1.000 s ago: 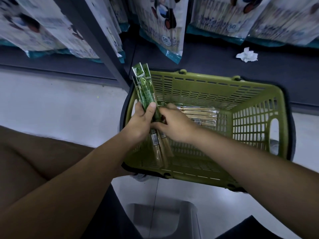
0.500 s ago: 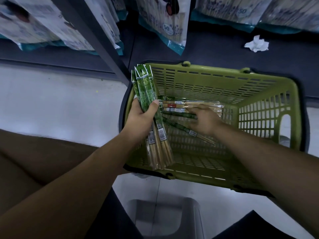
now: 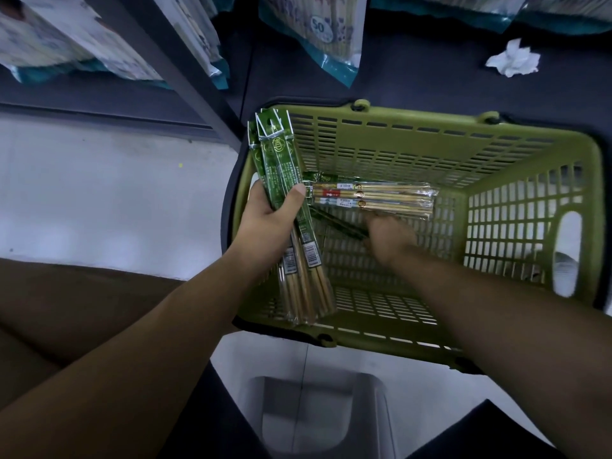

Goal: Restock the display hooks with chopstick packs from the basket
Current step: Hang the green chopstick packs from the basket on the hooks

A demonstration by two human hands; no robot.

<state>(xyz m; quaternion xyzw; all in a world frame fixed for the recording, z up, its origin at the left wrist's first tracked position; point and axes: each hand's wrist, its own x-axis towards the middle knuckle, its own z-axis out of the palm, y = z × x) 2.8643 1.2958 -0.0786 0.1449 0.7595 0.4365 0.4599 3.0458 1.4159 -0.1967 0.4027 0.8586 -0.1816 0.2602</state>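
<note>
A green plastic basket point(image 3: 516, 226) stands on the floor below the shelf. My left hand point(image 3: 268, 217) grips a bunch of green-topped chopstick packs point(image 3: 281, 167) upright over the basket's left side. My right hand point(image 3: 387, 236) reaches down into the basket, fingers curled on a single dark green pack point(image 3: 337, 223) lying on the bottom. Several more packs point(image 3: 374, 197) lie flat along the basket's back wall, just beyond my right hand.
Large bagged goods point(image 3: 318, 31) hang above a dark shelf base. A crumpled white tissue point(image 3: 513, 59) lies on that base at the top right. A dark metal upright point(image 3: 172, 64) slants down at the left. A grey stool point(image 3: 321, 415) is under me.
My right hand has left the bunch in my left hand, moved right and down into the basket, and closed on a loose pack on the bottom. The left hand keeps its bunch.
</note>
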